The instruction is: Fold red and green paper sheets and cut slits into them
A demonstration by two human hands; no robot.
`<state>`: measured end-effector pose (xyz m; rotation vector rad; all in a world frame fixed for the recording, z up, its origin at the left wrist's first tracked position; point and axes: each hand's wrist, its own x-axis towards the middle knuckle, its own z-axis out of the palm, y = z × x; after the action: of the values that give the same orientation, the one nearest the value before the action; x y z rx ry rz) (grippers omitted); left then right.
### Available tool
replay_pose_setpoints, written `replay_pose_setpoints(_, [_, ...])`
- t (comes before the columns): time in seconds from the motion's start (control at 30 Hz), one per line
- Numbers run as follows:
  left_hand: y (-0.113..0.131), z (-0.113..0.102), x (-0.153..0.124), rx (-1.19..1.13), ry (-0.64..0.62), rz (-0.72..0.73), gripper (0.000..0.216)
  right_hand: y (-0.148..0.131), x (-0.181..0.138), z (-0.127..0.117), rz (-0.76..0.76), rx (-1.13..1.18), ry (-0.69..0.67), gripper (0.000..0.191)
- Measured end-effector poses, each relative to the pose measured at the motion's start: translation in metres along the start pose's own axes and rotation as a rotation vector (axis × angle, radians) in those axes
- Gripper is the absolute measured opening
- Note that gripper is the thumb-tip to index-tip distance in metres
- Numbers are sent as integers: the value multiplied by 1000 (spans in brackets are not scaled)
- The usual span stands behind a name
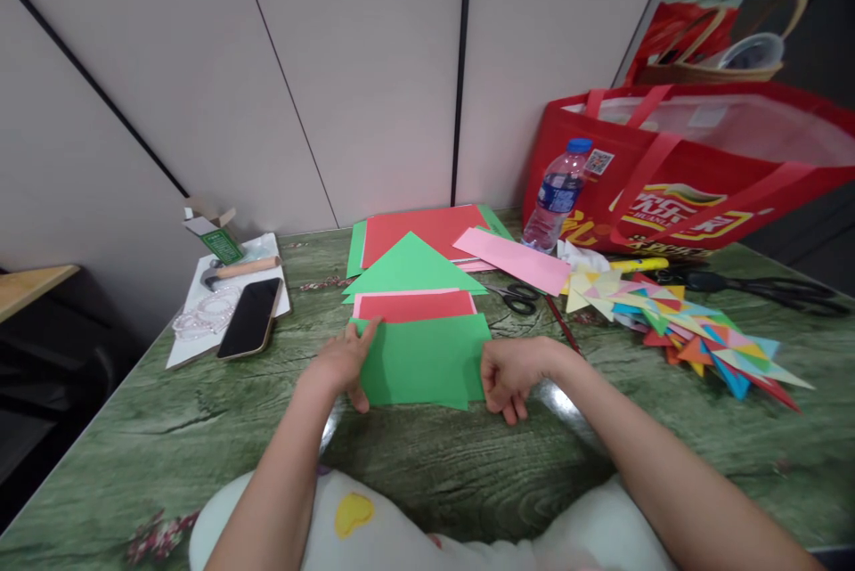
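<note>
A folded green sheet of paper (420, 362) lies on the table in front of me, with a red sheet (418, 307) and a thin pink edge showing beyond its top. My left hand (342, 364) rests at its left side, thumb and forefinger spread apart along the edge. At the right edge, my right hand (511, 372) has its fingers curled, the paper's side between or under them. Just behind stands out a green paper triangle (412, 268), lying over a stack of larger red sheets (427, 234).
Right of the sheets are a pink strip (514, 259), scissors (519, 297), a water bottle (556, 197), folded colourful paper pieces (695, 330) and a red bag (681, 170). To the left lie a phone (251, 318), a wooden-handled tool (247, 267) and a small box (217, 237).
</note>
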<state>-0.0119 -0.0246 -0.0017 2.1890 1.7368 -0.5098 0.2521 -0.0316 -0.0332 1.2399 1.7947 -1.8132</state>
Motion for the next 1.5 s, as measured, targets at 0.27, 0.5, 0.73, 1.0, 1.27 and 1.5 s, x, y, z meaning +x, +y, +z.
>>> replay_pose_setpoints(0.27, [-8,0,0,36,-27,-86,131,15,-7,-8,23,36,22,13])
replay_pose_setpoints(0.5, [-19,0,0,-36,-48,-50,132,25,-13,-21,-88,-46,337,15])
replay_pose_setpoints(0.73, [-19,-2,1,-100,292,-73,92,32,21,-42,-195,-230,1324,34])
replay_pose_setpoints(1.0, [10,6,21,-591,739,143,35,29,52,-44,-382,-366,1438,42])
replay_pose_setpoints(1.27, [23,16,23,-683,599,348,42,37,65,-48,-483,-352,1544,34])
replay_pose_setpoints(1.5, [22,20,23,-661,522,386,48,39,69,-51,-544,-360,1578,33])
